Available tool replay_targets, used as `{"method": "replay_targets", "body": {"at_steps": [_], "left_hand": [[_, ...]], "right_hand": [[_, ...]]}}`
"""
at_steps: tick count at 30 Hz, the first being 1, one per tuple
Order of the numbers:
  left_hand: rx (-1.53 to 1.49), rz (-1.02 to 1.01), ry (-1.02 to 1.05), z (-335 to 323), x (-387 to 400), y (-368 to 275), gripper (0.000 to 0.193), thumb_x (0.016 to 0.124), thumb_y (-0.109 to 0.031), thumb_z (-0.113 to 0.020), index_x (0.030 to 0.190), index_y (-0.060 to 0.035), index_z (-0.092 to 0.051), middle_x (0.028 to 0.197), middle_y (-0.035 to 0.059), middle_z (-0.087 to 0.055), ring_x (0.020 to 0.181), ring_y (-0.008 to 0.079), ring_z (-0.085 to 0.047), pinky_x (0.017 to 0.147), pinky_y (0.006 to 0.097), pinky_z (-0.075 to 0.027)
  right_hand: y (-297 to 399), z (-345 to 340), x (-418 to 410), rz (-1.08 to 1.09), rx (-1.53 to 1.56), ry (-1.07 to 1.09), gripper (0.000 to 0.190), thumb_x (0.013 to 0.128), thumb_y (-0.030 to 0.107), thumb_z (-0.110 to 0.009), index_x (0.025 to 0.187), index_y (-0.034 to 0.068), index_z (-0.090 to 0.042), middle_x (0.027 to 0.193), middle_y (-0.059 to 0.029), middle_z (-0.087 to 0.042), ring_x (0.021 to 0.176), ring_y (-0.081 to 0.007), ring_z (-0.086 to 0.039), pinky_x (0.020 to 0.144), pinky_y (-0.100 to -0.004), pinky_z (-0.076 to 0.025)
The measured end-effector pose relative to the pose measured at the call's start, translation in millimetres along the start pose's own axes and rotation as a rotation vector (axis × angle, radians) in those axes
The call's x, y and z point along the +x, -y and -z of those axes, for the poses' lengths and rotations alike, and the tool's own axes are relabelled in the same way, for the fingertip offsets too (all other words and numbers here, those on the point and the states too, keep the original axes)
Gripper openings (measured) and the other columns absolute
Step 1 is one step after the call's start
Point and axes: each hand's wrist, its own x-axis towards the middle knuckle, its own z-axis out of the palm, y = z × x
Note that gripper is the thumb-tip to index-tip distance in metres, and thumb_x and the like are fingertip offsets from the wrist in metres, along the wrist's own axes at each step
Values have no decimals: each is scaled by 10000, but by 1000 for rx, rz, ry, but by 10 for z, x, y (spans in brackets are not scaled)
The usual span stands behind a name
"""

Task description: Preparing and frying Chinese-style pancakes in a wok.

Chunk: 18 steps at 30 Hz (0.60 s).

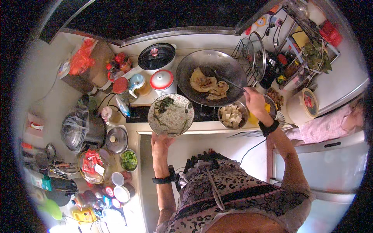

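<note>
My left hand (162,140) grips the near rim of a patterned plate (176,116), which has dark green leafy bits scattered on it. My right hand (255,102) is closed on the handle of a metal cooking utensil (231,82), whose head rests in a large wok (186,84). Browned pieces of food (203,81) lie in the wok, left of and below the utensil's head. Just below the wok stands a metal bowl of white cubes (231,116), probably tofu. Part of a bowl with yellow food (267,107) shows behind my right hand.
A lidded white enamel pot (162,80), an oval black-lidded pot (156,56) and a pitcher (140,85) stand left of the wok. Pot lids (258,55) lean in a rack at its right. A bowl of chopped greens (128,160) sits on the left counter; a lidded tub (303,106) is at right.
</note>
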Motion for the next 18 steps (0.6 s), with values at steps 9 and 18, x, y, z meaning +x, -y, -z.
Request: {"method": "replay_targets", "body": {"at_steps": [9, 18], "left_hand": [[-56, 14, 33, 9, -30, -46, 420, 727, -61, -502, 1140, -49, -423, 965, 97, -568, 739, 188, -598, 600, 286, -513], [-98, 26, 44, 35, -45, 16, 347, 743, -73, -503, 1088, -61, -459, 961, 70, -567, 702, 165, -586, 568, 270, -501]], "right_hand": [[-293, -260, -55, -650, 960, 523, 258, 788, 332, -542, 779, 79, -586, 571, 12, -500, 451, -97, -446, 410, -251, -346], [-145, -269, 57, -92, 253, 363, 278, 722, 284, -604, 922, 90, -610, 704, -106, -609, 616, -213, -587, 579, -318, -452]]}}
